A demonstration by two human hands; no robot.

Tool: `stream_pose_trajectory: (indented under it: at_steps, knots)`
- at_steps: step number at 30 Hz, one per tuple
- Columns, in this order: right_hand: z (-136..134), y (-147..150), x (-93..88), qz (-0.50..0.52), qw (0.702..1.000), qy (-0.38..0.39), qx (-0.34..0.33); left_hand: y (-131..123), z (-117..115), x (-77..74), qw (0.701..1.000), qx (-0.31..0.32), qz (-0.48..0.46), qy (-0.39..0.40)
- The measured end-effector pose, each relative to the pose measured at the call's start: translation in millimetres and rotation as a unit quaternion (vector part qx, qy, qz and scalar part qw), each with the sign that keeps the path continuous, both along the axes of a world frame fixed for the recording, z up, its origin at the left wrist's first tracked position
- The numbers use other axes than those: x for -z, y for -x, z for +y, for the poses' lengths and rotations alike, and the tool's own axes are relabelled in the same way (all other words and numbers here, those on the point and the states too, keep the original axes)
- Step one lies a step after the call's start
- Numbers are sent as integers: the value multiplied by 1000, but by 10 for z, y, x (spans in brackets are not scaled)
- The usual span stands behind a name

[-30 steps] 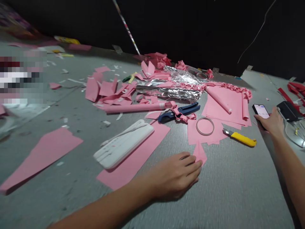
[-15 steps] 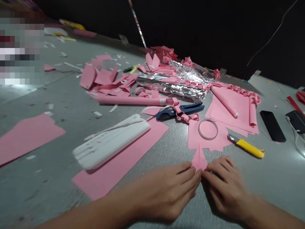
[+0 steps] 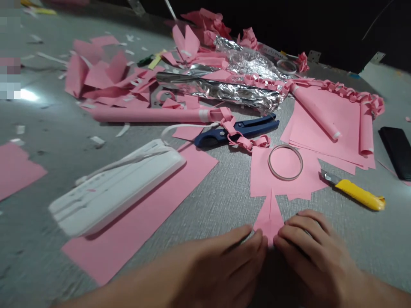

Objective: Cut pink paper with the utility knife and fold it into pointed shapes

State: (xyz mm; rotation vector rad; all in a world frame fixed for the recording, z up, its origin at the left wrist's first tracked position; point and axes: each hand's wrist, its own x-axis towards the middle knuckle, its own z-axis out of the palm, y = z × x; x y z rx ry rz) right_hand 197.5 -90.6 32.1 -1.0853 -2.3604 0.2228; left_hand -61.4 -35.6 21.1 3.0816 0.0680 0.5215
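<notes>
A small folded pink paper piece [image 3: 269,214] lies on the grey table near the front edge. My left hand [image 3: 221,265] and my right hand [image 3: 313,250] meet at its near end, fingertips pressed together on the paper from both sides. Just beyond it lies a pink sheet [image 3: 282,173] with a clear tape ring [image 3: 285,162] on top. A yellow utility knife [image 3: 356,192] rests to the right of that sheet.
A white flat plastic case [image 3: 115,188] lies on a long pink sheet [image 3: 141,214] at left. Blue-handled scissors [image 3: 237,130], pink paper rolls [image 3: 150,114], crumpled foil [image 3: 224,87], many pink scraps and a black phone [image 3: 398,152] crowd the back.
My right hand left the phone at far right and came beside my left hand on the folded paper. The view has moved closer and lower toward the table.
</notes>
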Motion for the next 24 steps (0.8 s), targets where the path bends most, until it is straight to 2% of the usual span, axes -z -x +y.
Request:
stream_pose_trajectory:
  at_steps: [7, 12, 16, 24]
  knots:
    - [-5, -36, -14, 9, 1000, 11, -16, -2, -39, 45, 999, -19, -19, 23]
    - [-42, -50, 28, -13, 999, 25, -23, -20, -79, 81, 995, -59, -73, 38]
    - [-34, -46, 27, -9, 998, 47, -28, -11, -82, 50, 996, -48, -65, 33]
    - [11, -30, -65, -13, 999, 28, -27, -41, -71, -13, 998, -51, -45, -3]
